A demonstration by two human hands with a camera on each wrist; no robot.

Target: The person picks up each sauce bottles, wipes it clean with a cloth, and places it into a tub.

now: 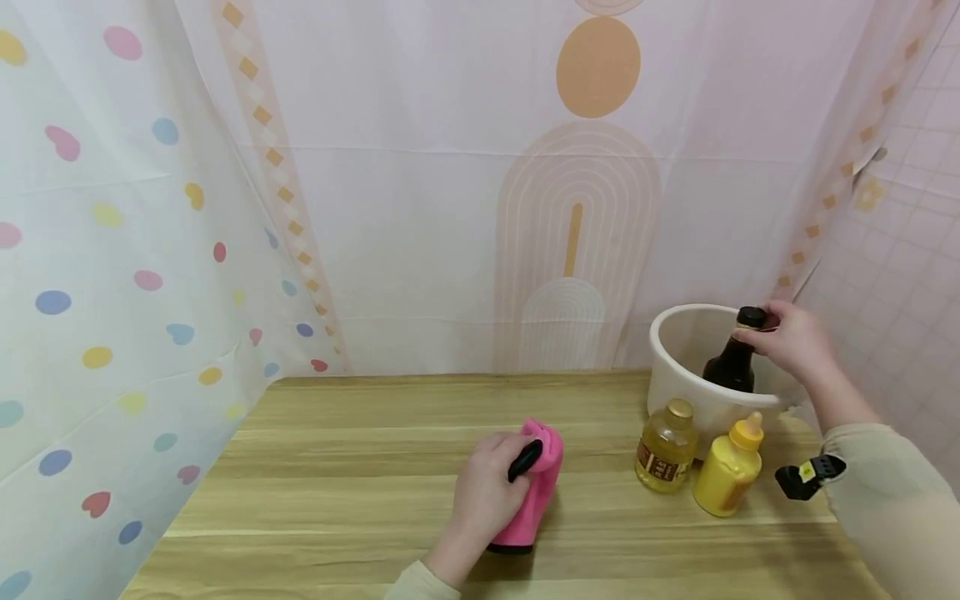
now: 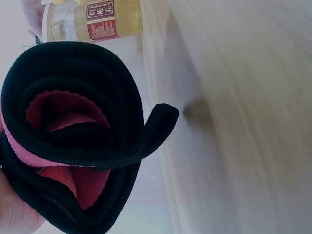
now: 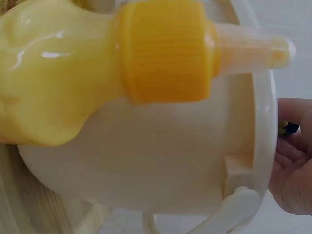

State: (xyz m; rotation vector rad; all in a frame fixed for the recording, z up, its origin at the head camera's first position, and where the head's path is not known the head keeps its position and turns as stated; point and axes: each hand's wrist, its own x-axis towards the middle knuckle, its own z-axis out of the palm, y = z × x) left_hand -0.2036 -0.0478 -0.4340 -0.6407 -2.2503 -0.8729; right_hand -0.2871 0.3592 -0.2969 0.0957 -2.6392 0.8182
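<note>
Near the table's front, my left hand (image 1: 483, 492) grips a rolled pink cloth (image 1: 542, 492) with black edging and a black loop. The left wrist view looks into the end of the roll (image 2: 63, 73), where its coiled layers show. Over at the right, my right hand (image 1: 801, 340) pinches a dark bottle (image 1: 733, 367) by its neck, just under the black cap. That bottle leans inside a white bucket (image 1: 667, 379), whose wall hides its base. In the right wrist view, the bucket covers most of what the fingers (image 3: 292, 109) hold.
In front of the bucket stand a clear bottle of pale golden liquid (image 1: 666, 450) and a yellow squeeze bottle (image 1: 727, 475) with a nozzle. The wooden table (image 1: 360, 467) meets patterned curtains at the back and left. A black wrist camera (image 1: 810, 477) sits on the right sleeve.
</note>
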